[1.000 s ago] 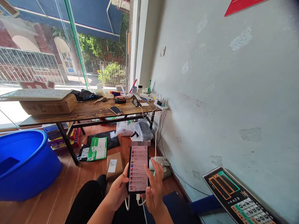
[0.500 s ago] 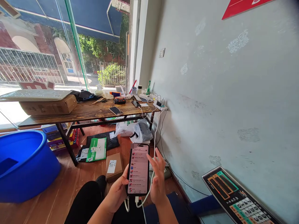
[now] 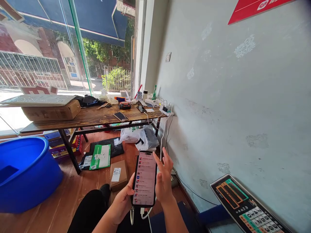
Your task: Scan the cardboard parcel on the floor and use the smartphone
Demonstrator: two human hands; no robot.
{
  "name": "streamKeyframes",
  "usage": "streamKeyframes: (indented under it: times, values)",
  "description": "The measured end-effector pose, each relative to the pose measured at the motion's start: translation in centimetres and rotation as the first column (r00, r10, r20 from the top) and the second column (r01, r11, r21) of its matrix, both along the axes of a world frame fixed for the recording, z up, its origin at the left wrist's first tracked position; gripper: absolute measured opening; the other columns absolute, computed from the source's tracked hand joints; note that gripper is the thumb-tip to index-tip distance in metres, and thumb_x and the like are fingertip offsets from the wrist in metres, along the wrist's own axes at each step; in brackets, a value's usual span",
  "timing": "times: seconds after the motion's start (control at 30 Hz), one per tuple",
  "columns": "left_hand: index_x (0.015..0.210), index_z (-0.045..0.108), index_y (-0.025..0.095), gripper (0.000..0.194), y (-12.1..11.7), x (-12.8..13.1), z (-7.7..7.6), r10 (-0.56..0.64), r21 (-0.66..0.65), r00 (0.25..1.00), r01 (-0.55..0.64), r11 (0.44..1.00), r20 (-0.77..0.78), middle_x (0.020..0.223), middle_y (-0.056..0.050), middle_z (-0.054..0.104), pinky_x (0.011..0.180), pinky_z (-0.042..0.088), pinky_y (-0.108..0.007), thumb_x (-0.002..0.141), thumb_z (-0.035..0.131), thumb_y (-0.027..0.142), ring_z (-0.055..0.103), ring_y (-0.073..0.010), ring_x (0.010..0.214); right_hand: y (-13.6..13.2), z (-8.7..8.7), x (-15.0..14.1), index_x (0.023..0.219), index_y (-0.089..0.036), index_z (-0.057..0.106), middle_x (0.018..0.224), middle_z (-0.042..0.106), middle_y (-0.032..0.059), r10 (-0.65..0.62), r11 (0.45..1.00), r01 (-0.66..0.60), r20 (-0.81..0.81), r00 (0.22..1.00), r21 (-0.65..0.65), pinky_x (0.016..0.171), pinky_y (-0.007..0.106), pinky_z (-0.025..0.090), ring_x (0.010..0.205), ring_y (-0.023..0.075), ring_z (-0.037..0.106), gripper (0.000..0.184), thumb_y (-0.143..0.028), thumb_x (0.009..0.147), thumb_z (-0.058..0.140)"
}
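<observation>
A black smartphone (image 3: 145, 178) with a lit pink list on its screen stands upright in front of my lap. My left hand (image 3: 123, 200) is wrapped round its lower left edge and grips it. My right hand (image 3: 164, 178) hovers at the phone's right side, fingers spread and stretched out, thumb near the screen, holding nothing. A white charging cable (image 3: 162, 136) runs from the phone's bottom up to a power strip (image 3: 167, 111) on the table's right end.
A wooden table (image 3: 92, 117) with a cardboard box (image 3: 51, 110), another phone (image 3: 120, 116) and small items stands ahead. A blue tub (image 3: 25, 171) sits at left. Parcels (image 3: 100, 155), a small box (image 3: 118, 174) and bags (image 3: 143, 137) lie on the floor. A scale keypad (image 3: 245, 205) is at right by the wall.
My right hand has lifted from the lower screen and risen along the phone's right edge, fingers spreading. The phone stays in my left hand, tilted slightly.
</observation>
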State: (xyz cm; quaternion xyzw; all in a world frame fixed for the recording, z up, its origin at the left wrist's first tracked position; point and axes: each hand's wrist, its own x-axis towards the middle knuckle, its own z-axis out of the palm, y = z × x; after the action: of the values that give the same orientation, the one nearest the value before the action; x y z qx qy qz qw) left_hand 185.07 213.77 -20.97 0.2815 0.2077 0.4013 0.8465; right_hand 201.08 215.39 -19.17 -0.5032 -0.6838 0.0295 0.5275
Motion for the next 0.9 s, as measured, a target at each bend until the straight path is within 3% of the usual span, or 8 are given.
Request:
streamKeyframes:
  times: [0.1,0.23,0.33,0.6,0.7,0.77,0.83,0.9]
  values:
    - [0.146,0.012,0.029,0.094,0.0,0.0,-0.5,0.010,-0.018,1.000,-0.010,1.000,0.007,0.126,-0.006,0.056,0.075,0.048,-0.035,0.061,0.052,0.024,0.054,-0.0273,0.105,-0.1,-0.2,0.0,0.123,-0.027,0.058,0.153,0.022,0.0040,0.037,0.999,-0.037,-0.041,0.998,0.009,0.105,0.061,0.027,0.136,0.0348,0.023,0.063,-0.060,0.091,0.014]
    - [0.146,0.007,0.031,0.094,-0.1,-0.1,-1.0,0.024,-0.065,1.000,-0.024,0.998,0.007,0.129,-0.006,0.054,0.073,0.049,-0.034,0.063,0.050,0.024,0.055,-0.0271,0.104,0.0,-0.6,-0.2,0.132,-0.026,0.050,0.153,0.022,0.0058,0.030,0.999,-0.032,-0.091,0.995,-0.022,0.106,0.062,0.025,0.137,0.0345,0.020,0.064,-0.060,0.091,0.015]
    - [0.147,0.008,0.028,0.092,-0.2,-0.2,-1.2,0.038,-0.089,0.999,-0.037,0.995,0.005,0.128,-0.007,0.054,0.074,0.049,-0.034,0.064,0.048,0.022,0.056,-0.0266,0.104,-0.2,-0.7,-0.5,0.123,-0.028,0.058,0.152,0.023,0.0045,0.046,0.999,-0.046,-0.093,0.995,-0.004,0.106,0.060,0.028,0.136,0.0346,0.022,0.061,-0.058,0.092,0.016]
    - [0.147,0.008,0.030,0.089,0.1,-0.2,-2.5,0.032,-0.053,0.989,-0.024,0.998,0.146,0.123,-0.005,0.059,0.082,0.047,-0.037,0.069,0.047,0.017,0.056,-0.0260,0.105,-1.3,-1.1,-1.0,0.129,-0.030,0.053,0.154,0.018,0.0049,0.060,0.998,-0.059,0.051,0.997,-0.033,0.105,0.062,0.024,0.137,0.0369,0.020,0.057,-0.056,0.093,0.018]
    - [0.148,0.007,0.030,0.091,0.1,-0.3,-2.2,0.070,-0.087,0.988,-0.058,0.995,0.139,0.124,-0.005,0.058,0.082,0.047,-0.037,0.067,0.047,0.017,0.055,-0.0263,0.106,-1.3,-1.8,-1.3,0.138,-0.027,0.041,0.148,0.032,0.0107,-0.017,0.996,0.001,-0.188,0.982,-0.085,0.102,0.056,0.033,0.133,0.0324,0.031,0.051,-0.051,0.093,0.030]
    - [0.147,0.006,0.031,0.091,0.0,-0.3,-1.5,0.050,-0.094,0.993,-0.040,0.995,0.105,0.127,-0.005,0.056,0.081,0.047,-0.038,0.067,0.048,0.018,0.054,-0.0267,0.106,-1.1,-2.0,-1.7,0.134,-0.023,0.042,0.136,0.047,0.0137,-0.030,0.986,-0.045,-0.442,0.896,-0.159,0.093,0.047,0.044,0.122,0.0280,0.047,0.051,-0.048,0.090,0.041]
    - [0.147,0.007,0.033,0.093,-0.1,-0.3,-0.8,0.038,-0.090,0.996,-0.031,0.995,0.079,0.130,-0.005,0.054,0.080,0.047,-0.037,0.066,0.050,0.020,0.054,-0.0269,0.106,-0.8,-1.9,-2.0,0.118,-0.020,0.054,0.115,0.061,0.0120,-0.063,0.972,-0.100,-0.645,0.762,-0.213,0.081,0.038,0.050,0.101,0.0231,0.060,0.042,-0.048,0.086,0.049]
    - [0.146,0.007,0.035,0.095,-0.2,-0.4,-0.3,0.036,-0.090,0.997,-0.030,0.996,0.067,0.130,-0.004,0.052,0.079,0.048,-0.037,0.063,0.052,0.022,0.054,-0.0270,0.105,-0.7,-1.6,-2.2,0.093,-0.019,0.060,0.086,0.065,0.0056,-0.127,0.970,-0.070,-0.733,0.668,-0.231,0.070,0.032,0.050,0.078,0.0180,0.061,0.034,-0.051,0.082,0.054]
